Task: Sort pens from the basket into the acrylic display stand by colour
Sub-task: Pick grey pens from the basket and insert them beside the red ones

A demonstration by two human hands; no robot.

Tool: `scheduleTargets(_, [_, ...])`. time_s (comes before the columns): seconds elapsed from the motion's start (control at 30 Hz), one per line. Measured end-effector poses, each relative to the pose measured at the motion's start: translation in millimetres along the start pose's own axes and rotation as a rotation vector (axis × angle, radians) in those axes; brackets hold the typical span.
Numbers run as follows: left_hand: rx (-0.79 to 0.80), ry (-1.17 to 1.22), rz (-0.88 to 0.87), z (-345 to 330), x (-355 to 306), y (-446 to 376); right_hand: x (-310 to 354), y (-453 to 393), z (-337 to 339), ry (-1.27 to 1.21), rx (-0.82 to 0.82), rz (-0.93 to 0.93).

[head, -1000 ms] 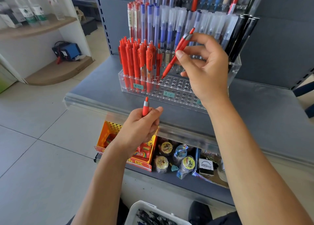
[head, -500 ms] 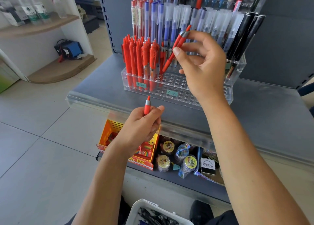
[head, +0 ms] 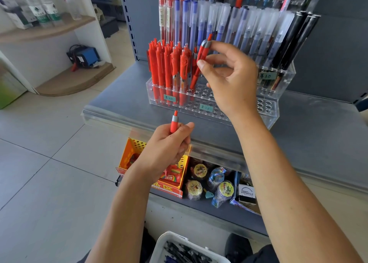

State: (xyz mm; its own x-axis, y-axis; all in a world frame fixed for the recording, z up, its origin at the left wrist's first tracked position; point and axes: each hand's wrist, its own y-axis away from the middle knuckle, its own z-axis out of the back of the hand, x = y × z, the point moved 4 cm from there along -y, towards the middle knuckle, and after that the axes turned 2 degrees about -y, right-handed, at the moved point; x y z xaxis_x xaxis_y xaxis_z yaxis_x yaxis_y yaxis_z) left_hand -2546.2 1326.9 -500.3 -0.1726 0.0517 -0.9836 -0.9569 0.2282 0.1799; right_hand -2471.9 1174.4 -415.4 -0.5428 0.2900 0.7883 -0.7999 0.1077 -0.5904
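The clear acrylic display stand point(head: 272, 119) sits on a grey shelf, with red pens point(head: 165, 67) grouped at its front left and blue, clear and black pens behind. My right hand point(head: 231, 77) pinches a red pen point(head: 200, 61) near its grey-banded top, tilted, its tip down at a hole just right of the red group. My left hand point(head: 169, 145) grips another red pen point(head: 174, 123) upright in front of the shelf edge. The white basket point(head: 159, 248) of dark pens is at the bottom edge.
The grey shelf point(head: 318, 127) has a clear plastic front lip. Below it are a yellow-orange box point(head: 175, 175) and wrapped tape rolls point(head: 217, 183). A wooden corner shelf with bottles point(head: 41, 10) stands at the left over a tiled floor.
My right hand has brought its red pen left and more upright, lowering the tip toward a hole beside the red group. My left hand keeps its pen still.
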Motion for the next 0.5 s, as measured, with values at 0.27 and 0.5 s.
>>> scheduleTargets(0.27, [-0.006,-0.005,0.006,0.4,-1.3,1.8,-4.2,-0.6,-7.0,0.046,-0.003,0.013])
scheduleTargets(0.5, [-0.008,0.002,0.011,3.8,0.4,2.0,-7.6,-0.7,-13.6,0.073,0.013,0.005])
